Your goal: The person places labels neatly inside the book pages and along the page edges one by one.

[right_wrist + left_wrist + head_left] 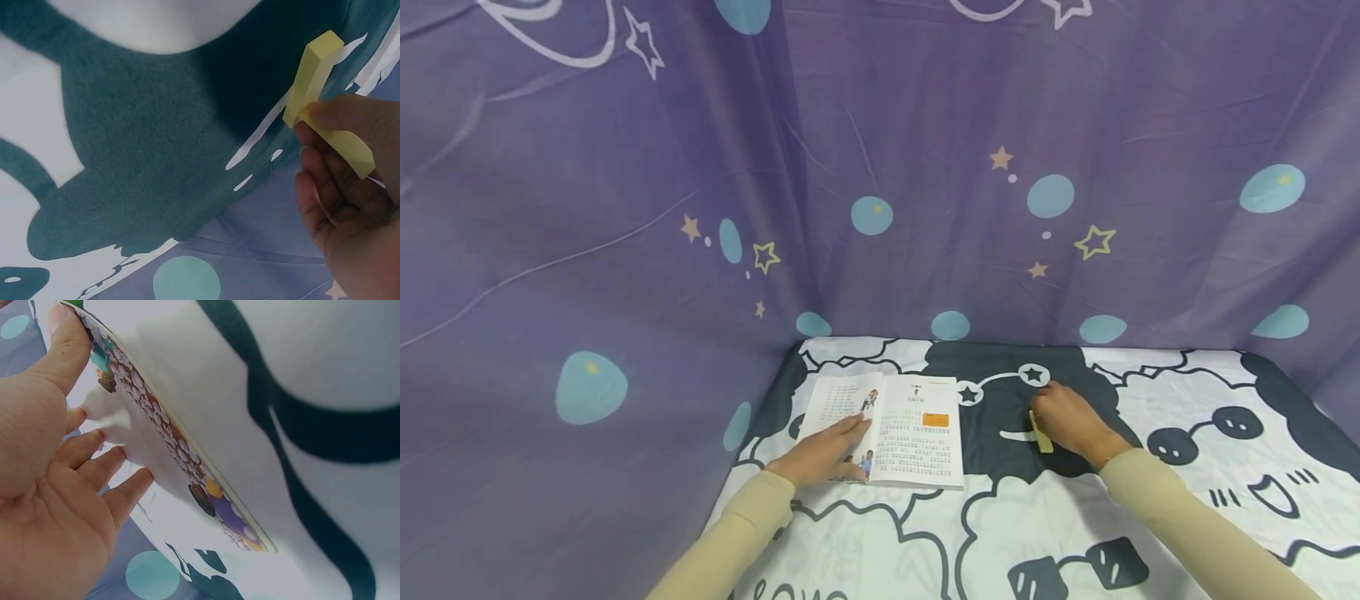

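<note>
Evidently, the open book [917, 454] is laid near the far left corner of the cloth-covered desk [880, 533], where both pages are pressed by the left hand [823, 454], its fingers stretched out and apart; presumably the spread is held flat that way. To the right of the book, toward the desk's far edge, a yellow strip [347, 150] is pinched between thumb and forefinger of the right hand [1067, 421], just beside a yellow block [309, 75] lying on the cloth. Whether strip and block are joined cannot be told; a fingertip pinch seems suited to something so thin. No brand is seen on either. Lines of print and an orange panel [936, 420] are carried by the pages, too small to be read; lettering [797, 592] at the near left of the cloth is cut off.
</note>
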Action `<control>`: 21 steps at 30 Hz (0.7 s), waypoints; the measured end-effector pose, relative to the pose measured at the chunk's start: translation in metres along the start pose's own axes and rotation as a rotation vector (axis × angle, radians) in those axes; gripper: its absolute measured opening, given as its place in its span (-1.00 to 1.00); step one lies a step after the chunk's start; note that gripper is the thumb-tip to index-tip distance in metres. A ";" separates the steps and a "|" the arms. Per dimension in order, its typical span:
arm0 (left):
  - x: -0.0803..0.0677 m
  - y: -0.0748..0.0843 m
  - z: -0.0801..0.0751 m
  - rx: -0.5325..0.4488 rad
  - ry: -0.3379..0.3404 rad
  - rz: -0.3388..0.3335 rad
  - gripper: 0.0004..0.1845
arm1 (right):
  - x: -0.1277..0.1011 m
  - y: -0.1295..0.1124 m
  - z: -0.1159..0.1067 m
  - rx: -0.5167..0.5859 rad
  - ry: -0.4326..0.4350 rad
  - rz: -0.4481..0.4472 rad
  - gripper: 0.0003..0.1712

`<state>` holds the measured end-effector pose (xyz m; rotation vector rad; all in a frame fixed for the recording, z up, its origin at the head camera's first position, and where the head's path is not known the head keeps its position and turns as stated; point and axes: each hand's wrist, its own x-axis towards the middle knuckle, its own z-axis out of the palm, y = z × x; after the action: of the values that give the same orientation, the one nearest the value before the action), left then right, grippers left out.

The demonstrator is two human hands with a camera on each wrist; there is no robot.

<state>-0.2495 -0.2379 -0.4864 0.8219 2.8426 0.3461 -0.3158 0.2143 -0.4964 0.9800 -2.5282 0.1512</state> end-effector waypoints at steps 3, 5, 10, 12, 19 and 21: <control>0.000 0.000 0.001 0.003 -0.001 0.001 0.01 | 0.000 0.002 0.002 0.018 0.015 0.014 -0.69; 0.000 0.000 0.000 0.008 0.000 0.001 0.01 | 0.001 0.003 0.001 0.040 -0.005 0.039 -0.69; -0.001 0.001 -0.002 0.009 0.002 0.001 0.01 | 0.004 0.006 -0.003 0.090 -0.070 0.112 -0.74; 0.000 0.001 -0.002 0.003 0.002 0.001 0.01 | 0.004 0.006 -0.004 0.103 -0.068 0.111 -0.75; 0.001 0.000 0.000 0.008 -0.005 -0.008 0.02 | 0.001 0.005 0.001 0.114 -0.024 0.069 -0.75; 0.001 0.000 0.000 0.005 -0.005 -0.009 0.03 | 0.001 0.005 0.002 0.102 -0.013 0.071 -0.73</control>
<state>-0.2499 -0.2372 -0.4861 0.8090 2.8433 0.3357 -0.3206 0.2163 -0.4978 0.9320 -2.5909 0.2979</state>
